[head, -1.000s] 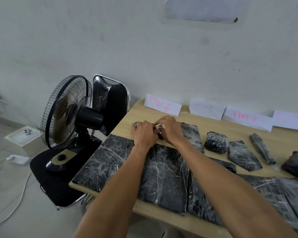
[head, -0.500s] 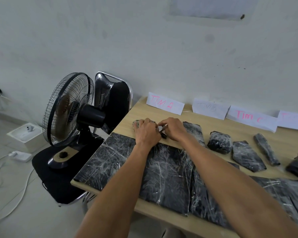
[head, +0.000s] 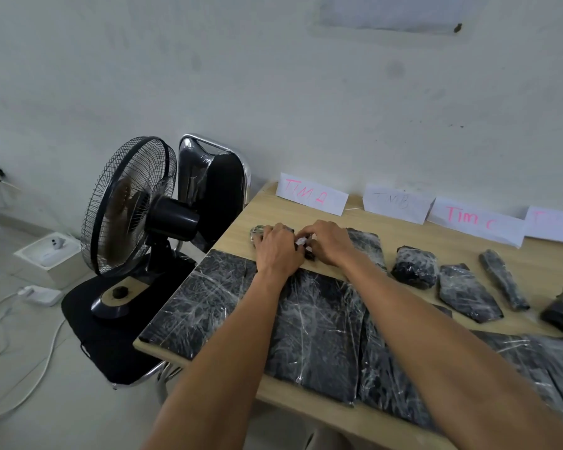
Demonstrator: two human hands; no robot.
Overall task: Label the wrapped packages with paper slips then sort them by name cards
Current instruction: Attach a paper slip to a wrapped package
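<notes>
Both hands have barely shifted since a second ago — left hand and right hand are still huddled just in front of the Tim A card. Fingers are curled shut, pinching a small white paper slip against a little wrapped package, mostly hidden. Best bet, I reckon: pin the package down with the left, smooth the slip flat with the right — don't let the film wrinkle.
</notes>
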